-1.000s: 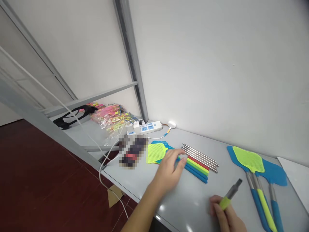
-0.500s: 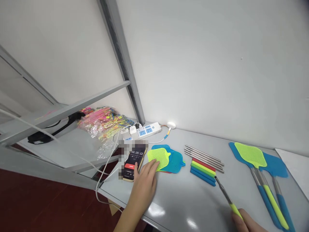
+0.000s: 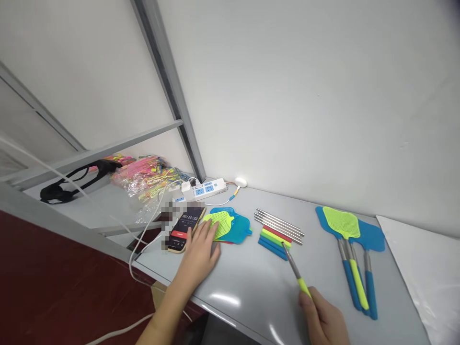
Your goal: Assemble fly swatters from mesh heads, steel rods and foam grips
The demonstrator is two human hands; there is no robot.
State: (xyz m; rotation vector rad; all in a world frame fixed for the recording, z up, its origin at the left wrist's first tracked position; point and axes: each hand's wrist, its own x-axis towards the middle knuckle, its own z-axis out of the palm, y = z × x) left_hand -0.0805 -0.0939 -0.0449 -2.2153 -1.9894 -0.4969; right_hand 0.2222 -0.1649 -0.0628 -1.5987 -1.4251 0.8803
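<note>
Left hand [image 3: 200, 245]: spread on yellow swatter head [image 3: 223, 223]
Right hand [image 3: 321, 316]: pinching yellow handle [image 3: 304, 287], near right
Metal rods [image 3: 278, 225]: lying farther

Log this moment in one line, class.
left hand: at yellow mesh head | right hand: holds yellow-handled rod | metal rods: on table

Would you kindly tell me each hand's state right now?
Left hand: open, at the yellow swatter head.
Right hand: closed, holding a yellow handle with a metal rod.

The phone [image 3: 185, 229] lies left of swatter heads [image 3: 237, 232]; rods [image 3: 279, 225] right.
</note>
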